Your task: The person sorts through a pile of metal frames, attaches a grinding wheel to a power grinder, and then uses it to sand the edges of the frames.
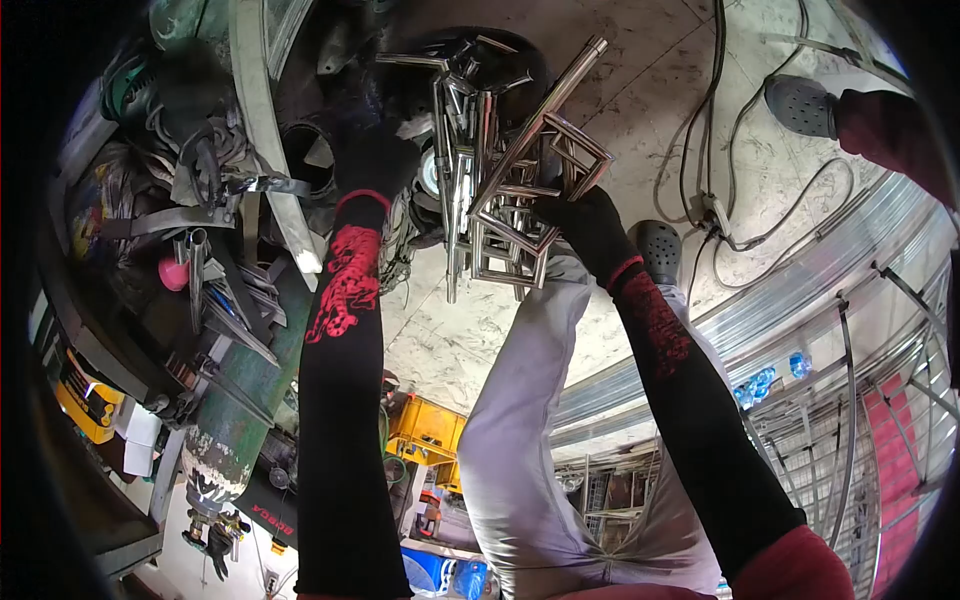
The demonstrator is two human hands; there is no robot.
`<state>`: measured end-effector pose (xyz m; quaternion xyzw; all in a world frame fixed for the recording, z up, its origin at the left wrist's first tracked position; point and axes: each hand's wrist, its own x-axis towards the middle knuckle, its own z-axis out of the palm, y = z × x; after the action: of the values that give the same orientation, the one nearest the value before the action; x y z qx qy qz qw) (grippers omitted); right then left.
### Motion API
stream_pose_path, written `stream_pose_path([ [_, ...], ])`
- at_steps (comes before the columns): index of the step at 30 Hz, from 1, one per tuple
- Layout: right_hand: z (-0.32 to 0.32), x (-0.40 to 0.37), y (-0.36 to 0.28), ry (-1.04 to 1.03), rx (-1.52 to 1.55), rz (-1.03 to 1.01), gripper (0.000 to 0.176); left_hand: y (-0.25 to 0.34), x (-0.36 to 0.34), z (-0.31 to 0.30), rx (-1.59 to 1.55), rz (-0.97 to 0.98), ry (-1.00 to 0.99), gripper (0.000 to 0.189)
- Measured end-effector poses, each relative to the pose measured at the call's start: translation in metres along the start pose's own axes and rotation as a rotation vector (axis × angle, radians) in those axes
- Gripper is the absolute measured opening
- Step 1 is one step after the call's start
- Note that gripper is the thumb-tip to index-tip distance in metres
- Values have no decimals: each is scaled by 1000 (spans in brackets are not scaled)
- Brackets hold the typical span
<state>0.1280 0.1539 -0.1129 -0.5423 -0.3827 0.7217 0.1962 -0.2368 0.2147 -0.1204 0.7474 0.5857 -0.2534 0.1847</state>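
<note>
My right hand [585,228], in a black glove, closes around the lower corner of a bent shiny metal tube frame [572,72]. More angled tube pieces [500,268] hang or lie just below and beside its fingers. My left hand [378,160], also in a dark glove, is left of a cluster of polished metal tubes [450,200]. Its fingers blend into the dark background, so I cannot tell what they hold. A pale round disc [430,172] shows between that hand and the tubes.
A grey beam [265,130] and a green cylinder [235,400] stand at left among scrap metal. Black cables [712,120] run across the floor at right. A person's clog [800,105] is at upper right. Long metal strips [780,300] curve along the right.
</note>
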Motion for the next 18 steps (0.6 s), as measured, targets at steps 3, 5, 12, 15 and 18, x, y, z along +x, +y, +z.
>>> stream_pose_path([
  [3,-2,-1,-2,-44,-65,7,22,4,2,-21,-228,-332,-18,36],
  [5,-3,-2,-10,-64,10,138,22,24,13,-43,-310,-464,275,38],
  [12,-2,-1,-3,-58,197,151,22,43,74,-31,-114,-377,123,35],
  [15,5,-3,-10,-7,185,156,24,45,66,-26,-31,-364,139,24],
  [18,8,-1,-13,50,91,60,26,36,47,-11,-29,-193,255,24],
])
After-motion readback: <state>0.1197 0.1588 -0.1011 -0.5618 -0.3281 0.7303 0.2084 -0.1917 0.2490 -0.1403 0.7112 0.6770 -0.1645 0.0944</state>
